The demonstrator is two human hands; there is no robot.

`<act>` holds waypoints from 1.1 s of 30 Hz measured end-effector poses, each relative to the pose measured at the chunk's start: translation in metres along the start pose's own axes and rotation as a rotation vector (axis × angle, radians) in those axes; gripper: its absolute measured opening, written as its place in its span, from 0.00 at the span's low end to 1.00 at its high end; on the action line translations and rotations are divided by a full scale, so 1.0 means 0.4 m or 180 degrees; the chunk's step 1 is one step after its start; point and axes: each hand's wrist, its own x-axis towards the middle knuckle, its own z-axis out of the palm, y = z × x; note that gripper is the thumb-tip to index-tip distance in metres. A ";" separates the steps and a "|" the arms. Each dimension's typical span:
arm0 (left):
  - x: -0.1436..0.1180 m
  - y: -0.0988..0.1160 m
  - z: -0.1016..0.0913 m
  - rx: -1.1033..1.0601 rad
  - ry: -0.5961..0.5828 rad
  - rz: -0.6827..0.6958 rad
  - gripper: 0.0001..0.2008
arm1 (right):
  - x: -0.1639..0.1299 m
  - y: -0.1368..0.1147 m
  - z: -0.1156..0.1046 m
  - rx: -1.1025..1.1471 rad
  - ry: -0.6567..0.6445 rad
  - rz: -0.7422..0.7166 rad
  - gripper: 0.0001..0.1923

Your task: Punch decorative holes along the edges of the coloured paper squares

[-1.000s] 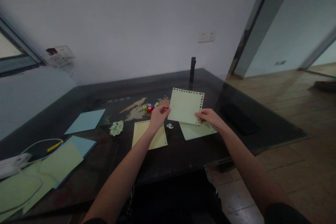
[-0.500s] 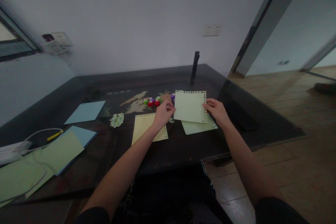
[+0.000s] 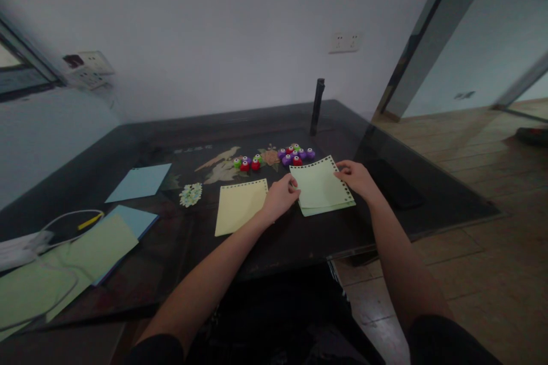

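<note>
Between my hands is a pale green sheet of paper (image 3: 319, 183) with small shapes punched along its top and right edges. It lies over another green sheet (image 3: 327, 211), whose lower edge peeks out. My left hand (image 3: 280, 197) pinches the left edge of the upper sheet, fingers curled. At the upper right edge my right hand (image 3: 356, 179) grips the same sheet between thumb and fingers. A yellow sheet (image 3: 240, 205), also punched along its top, lies to the left, partly behind my left hand. Several small red, purple and green craft punches (image 3: 295, 155) stand just beyond the paper.
More craft punches (image 3: 247, 163) stand farther left. A heap of paper scraps (image 3: 190, 195), blue sheets (image 3: 139, 182), green sheets (image 3: 103, 245), a yellow pen-like stick (image 3: 89, 222) and a white cable (image 3: 55, 214) lie left. A black post (image 3: 317, 107) rises at the back.
Both hands have brought the punched green sheet down and slightly right, onto the other green sheet. More of the punches behind it now show.
</note>
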 end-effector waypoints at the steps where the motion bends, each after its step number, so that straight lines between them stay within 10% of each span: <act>1: -0.002 0.000 0.002 0.0061 -0.0020 0.0004 0.06 | 0.000 -0.001 0.000 -0.0085 -0.0011 0.0023 0.14; 33: -0.030 0.043 -0.001 0.0961 -0.0476 0.0156 0.07 | -0.011 -0.020 0.013 -0.0779 -0.0280 0.0212 0.12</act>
